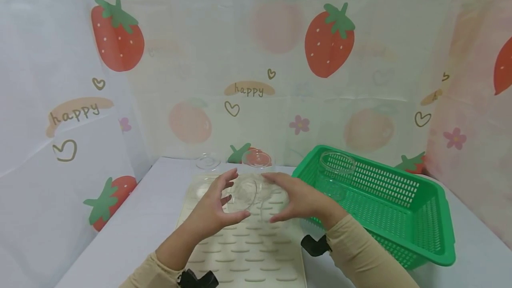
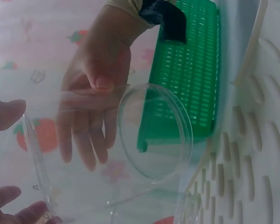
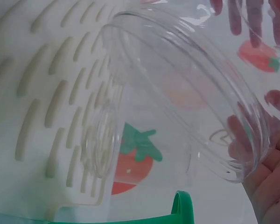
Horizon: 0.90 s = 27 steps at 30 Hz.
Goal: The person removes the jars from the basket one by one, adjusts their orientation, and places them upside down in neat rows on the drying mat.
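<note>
A clear see-through cup (image 1: 244, 192) lies on its side in the air between my two hands, over the ribbed mat (image 1: 244, 252). My left hand (image 1: 218, 203) grips it from the left, fingers above and thumb below. In the left wrist view, left fingertips (image 2: 30, 212) press its edge, and its round end (image 2: 154, 133) faces away. From the other side my right hand (image 1: 304, 197) curls round the clear wall. The right wrist view has the thick rim (image 3: 252, 107) close up, with right fingers (image 3: 238, 135) showing through it. Outlines overlap, so I cannot tell if a second cup is nested there.
Two more clear cups (image 1: 208, 161) (image 1: 258, 159) stand at the mat's far end. On the right is a green perforated basket (image 1: 420, 230), with a clear cup (image 1: 338, 162) upright at its left side. A strawberry-print curtain (image 1: 256, 114) hangs behind the white table (image 1: 120, 252).
</note>
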### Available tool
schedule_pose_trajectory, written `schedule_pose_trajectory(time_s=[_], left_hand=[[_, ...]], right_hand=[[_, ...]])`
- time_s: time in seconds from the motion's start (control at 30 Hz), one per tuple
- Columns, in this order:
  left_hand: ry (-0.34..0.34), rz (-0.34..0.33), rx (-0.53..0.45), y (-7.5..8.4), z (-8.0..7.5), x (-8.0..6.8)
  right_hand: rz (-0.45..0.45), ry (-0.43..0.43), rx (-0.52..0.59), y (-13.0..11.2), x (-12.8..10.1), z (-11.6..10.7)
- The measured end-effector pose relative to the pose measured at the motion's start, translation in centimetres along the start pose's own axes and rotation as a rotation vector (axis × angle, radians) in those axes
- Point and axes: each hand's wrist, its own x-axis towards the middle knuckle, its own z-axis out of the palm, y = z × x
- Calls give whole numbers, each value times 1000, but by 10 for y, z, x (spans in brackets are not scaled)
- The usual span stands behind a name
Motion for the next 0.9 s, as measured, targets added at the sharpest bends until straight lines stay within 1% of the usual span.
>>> schedule_pose_trajectory(time_s=[0.13,0.3,0.37,0.47,0.7,0.9], left_hand=[[-8,-30,-63,0,-4,-2],[-14,-68,-102,0,-12,-4],[-8,-69,-104,0,-15,-5],[11,-63,-108,-1,-22,-7],[49,-58,-119,-1,-35,-10],[77,-60,-100,-2,-46,-14]], right_hand=[[8,54,40,1,0,0],[-8,102,77,1,1,4],[-20,124,97,1,3,8],[-15,158,138,-1,9,18],[41,261,251,-6,24,42],[100,281,369,-11,37,56]])
